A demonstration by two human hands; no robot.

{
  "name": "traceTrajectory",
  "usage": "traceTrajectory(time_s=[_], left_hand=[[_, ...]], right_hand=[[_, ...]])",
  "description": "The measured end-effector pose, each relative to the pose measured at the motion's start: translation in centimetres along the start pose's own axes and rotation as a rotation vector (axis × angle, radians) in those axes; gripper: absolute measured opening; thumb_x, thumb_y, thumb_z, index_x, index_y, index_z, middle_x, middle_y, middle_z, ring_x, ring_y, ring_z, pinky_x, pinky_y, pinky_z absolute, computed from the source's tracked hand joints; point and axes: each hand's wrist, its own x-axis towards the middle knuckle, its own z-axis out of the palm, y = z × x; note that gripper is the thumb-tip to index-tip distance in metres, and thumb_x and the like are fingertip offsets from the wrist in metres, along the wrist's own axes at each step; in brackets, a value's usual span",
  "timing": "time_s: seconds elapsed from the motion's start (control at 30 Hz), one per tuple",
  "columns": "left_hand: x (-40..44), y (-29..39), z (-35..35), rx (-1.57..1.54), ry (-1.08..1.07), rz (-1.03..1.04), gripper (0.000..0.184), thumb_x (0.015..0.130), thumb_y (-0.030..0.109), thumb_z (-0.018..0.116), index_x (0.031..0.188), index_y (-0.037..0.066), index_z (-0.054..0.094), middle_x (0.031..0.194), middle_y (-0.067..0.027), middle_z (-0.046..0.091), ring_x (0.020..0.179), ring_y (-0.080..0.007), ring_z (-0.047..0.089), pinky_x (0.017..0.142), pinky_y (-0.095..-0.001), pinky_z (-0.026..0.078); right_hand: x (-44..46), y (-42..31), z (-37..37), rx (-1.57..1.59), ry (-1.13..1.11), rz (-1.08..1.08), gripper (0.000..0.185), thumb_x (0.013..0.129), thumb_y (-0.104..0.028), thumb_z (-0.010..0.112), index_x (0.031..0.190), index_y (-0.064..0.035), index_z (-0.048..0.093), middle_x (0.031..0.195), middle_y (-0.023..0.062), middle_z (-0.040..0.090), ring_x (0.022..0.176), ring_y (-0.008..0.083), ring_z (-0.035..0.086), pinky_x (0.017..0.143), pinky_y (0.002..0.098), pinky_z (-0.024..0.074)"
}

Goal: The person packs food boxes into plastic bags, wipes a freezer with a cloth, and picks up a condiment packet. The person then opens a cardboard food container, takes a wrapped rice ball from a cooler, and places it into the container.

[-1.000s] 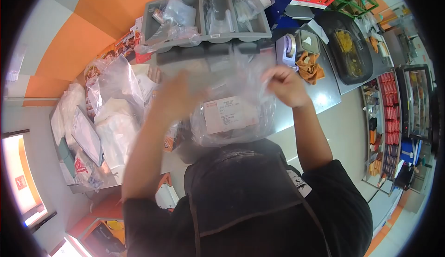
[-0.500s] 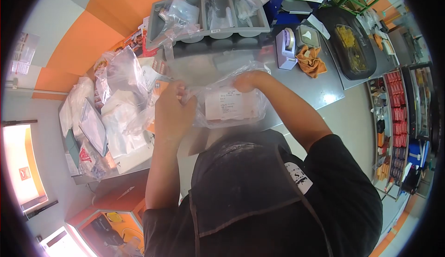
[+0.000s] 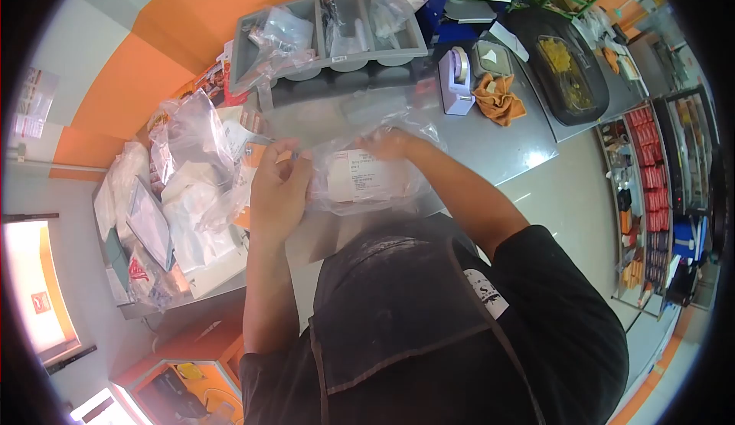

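Observation:
A clear plastic bag (image 3: 409, 199) lies on the steel counter in front of me, wrapped loosely around a box with a printed white receipt (image 3: 360, 178) facing up. My left hand (image 3: 282, 184) is at the bag's left end, its thumb and fingers pinched together on the film. Over the far edge of the box, my right hand (image 3: 392, 146) has its fingers bent onto the bag, close to the top of the receipt. Those fingertips are slightly blurred.
Behind the bag stands a grey divided bin (image 3: 337, 61) holding plastic packets. A tape dispenser (image 3: 457, 84) and a brown cloth (image 3: 499, 99) sit at the right, with a black tray (image 3: 566, 65) beyond. Plastic bags (image 3: 195, 195) pile up on the left.
My right hand has slid left across the top of the bag, towards my left hand. The left hand keeps its pinch at the bag's left end. The whole view has shifted slightly.

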Motion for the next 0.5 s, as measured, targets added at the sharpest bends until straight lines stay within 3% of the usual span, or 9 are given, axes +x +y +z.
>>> traceTrajectory(time_s=[0.07, 0.17, 0.27, 0.4, 0.47, 0.5], left_hand=[[-0.1, 0.2, -0.1, -0.144, -0.023, 0.027, 0.035, 0.098, 0.012, 0.06, 0.129, 0.001, 0.05, 0.077, 0.0012, 0.058, 0.061, -0.0046, 0.047, 0.056, -0.0194, 0.039], [0.2, -0.3, -0.7, -0.399, -0.096, 0.045, 0.038, 0.097, 0.01, 0.06, 0.132, 0.001, 0.05, 0.089, 0.0008, 0.058, 0.069, -0.0047, 0.048, 0.063, -0.0186, 0.04], [0.0, -0.2, -0.9, -0.519, -0.145, 0.046, 0.039, 0.098, 0.009, 0.06, 0.134, 0.001, 0.049, 0.094, 0.0003, 0.058, 0.076, -0.0051, 0.048, 0.067, -0.0182, 0.04], [-0.2, 0.0, -1.0, -0.54, -0.086, 0.056, 0.036, 0.098, 0.01, 0.06, 0.131, 0.002, 0.049, 0.084, 0.0017, 0.055, 0.069, -0.0034, 0.047, 0.057, -0.0184, 0.035], [0.1, -0.6, -1.4, -0.559, -0.116, 0.077, 0.036, 0.098, 0.01, 0.06, 0.131, 0.002, 0.049, 0.085, 0.0017, 0.055, 0.069, -0.0037, 0.047, 0.057, -0.0181, 0.036], [0.2, -0.4, -1.4, -0.561, -0.114, 0.079, 0.036, 0.098, 0.01, 0.06, 0.131, 0.001, 0.05, 0.087, 0.0012, 0.056, 0.07, -0.0042, 0.046, 0.058, -0.0182, 0.037]], right_hand=[[-0.6, 0.1, -2.4, -0.024, -0.185, -0.05, 0.054, 0.102, -0.048, 0.036, 0.128, -0.0087, 0.063, 0.127, 0.0229, 0.061, 0.12, 0.0393, 0.056, 0.103, 0.047, 0.0423], [-3.8, -1.1, -4.3, -0.2, -0.3, -0.147, 0.054, 0.099, -0.049, 0.045, 0.128, -0.0078, 0.063, 0.126, 0.0237, 0.061, 0.12, 0.0388, 0.057, 0.103, 0.047, 0.0425], [-10.4, -3.5, -6.6, -0.421, -0.241, -0.104, 0.046, 0.095, -0.036, 0.058, 0.135, -0.0138, 0.056, 0.137, 0.0163, 0.055, 0.13, 0.0369, 0.048, 0.104, 0.0457, 0.0428], [-16.7, -0.2, -6.2, -0.499, 0.127, -0.443, 0.047, 0.088, -0.03, 0.066, 0.131, -0.0115, 0.057, 0.126, 0.0129, 0.059, 0.122, 0.0291, 0.052, 0.109, 0.0464, 0.0342], [-17.5, 0.8, -6.1, -0.623, 0.087, -0.4, 0.042, 0.087, -0.029, 0.067, 0.124, -0.0104, 0.062, 0.118, 0.0095, 0.063, 0.119, 0.0263, 0.052, 0.113, 0.048, 0.0274], [-17.8, 0.6, -7.1, -0.708, -0.081, -0.263, 0.037, 0.086, -0.028, 0.067, 0.118, -0.0103, 0.065, 0.115, 0.0073, 0.064, 0.119, 0.0253, 0.052, 0.115, 0.0493, 0.0235]])
